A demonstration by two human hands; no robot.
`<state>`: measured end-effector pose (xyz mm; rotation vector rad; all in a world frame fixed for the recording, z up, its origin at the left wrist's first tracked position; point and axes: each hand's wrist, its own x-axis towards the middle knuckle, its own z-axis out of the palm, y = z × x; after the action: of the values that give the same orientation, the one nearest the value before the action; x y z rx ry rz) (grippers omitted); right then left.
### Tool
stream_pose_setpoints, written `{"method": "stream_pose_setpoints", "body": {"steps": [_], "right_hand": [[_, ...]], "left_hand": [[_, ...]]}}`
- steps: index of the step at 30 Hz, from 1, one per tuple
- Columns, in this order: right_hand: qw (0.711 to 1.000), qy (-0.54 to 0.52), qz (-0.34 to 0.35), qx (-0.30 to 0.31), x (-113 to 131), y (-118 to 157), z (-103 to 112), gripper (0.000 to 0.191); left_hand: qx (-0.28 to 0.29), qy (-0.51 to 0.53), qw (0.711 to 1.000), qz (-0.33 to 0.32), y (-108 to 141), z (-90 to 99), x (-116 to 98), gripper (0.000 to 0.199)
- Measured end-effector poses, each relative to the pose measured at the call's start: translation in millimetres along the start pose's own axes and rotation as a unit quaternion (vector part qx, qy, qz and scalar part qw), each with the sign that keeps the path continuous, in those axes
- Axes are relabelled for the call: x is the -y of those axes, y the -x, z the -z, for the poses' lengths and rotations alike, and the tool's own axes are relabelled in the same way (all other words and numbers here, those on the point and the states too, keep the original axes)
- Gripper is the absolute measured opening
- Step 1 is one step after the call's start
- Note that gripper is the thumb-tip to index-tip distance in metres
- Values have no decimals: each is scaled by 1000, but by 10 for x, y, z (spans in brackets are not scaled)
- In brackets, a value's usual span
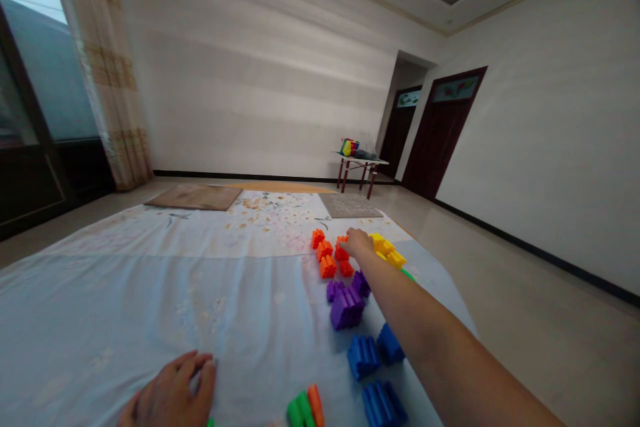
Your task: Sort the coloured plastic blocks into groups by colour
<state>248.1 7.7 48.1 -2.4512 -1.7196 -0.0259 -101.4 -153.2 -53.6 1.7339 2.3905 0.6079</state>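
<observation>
Where the right hand is reaching: orange blocks, lying in two short rows on the cloth, beyond the purple ones; left row is showing three.
Right hand: fingers are bending down at the right row's far end. Contact unclear; cannot tell if they are pinching a block.
Yellow blocks: sitting bunched just right of that hand; a green block is peeking out beside them, past the right forearm.
Purple blocks: sitting nearer the wearer than the orange; one big, smaller ones close around it.
Blue blocks: three are showing, nearer still; the forearm is partly hiding one.
Green-and-orange pair: lying at the bottom of the view, left of the blue.
Left hand: resting on the cloth, well apart from the right; fingers are curving loosely, thumb lying near the forefinger. Cannot tell if it is gripping anything.
Green bit: showing just beside the left hand, mostly out of view.
Cloth: pale blue near, floral white far; carrying all the blocks.
Brown board, grey mat: lying toward the cloth's far edge, left and right.
Small table: standing beyond, holding a multicoloured bag.
Curtain: hanging at far left.
</observation>
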Motion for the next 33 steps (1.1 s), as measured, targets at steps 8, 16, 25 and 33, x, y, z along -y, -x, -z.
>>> {"method": "stream_pose_setpoints", "body": {"steps": [8,16,25,33], "right_hand": [[999,-26,39,-28,4,134,216,45],[910,-209,358,2,306,1207,379,32],[793,-124,559,208,412,2377,5,44],[852,-78,499,137,541,2383,-173,41]], "left_hand": [[-40,1,999,-32,63,-27,-4,45],[-37,6,999,-34,173,150,-157,42],[-34,52,998,-33,195,206,-172,40],[-33,51,997,-40,175,207,-150,43]]}}
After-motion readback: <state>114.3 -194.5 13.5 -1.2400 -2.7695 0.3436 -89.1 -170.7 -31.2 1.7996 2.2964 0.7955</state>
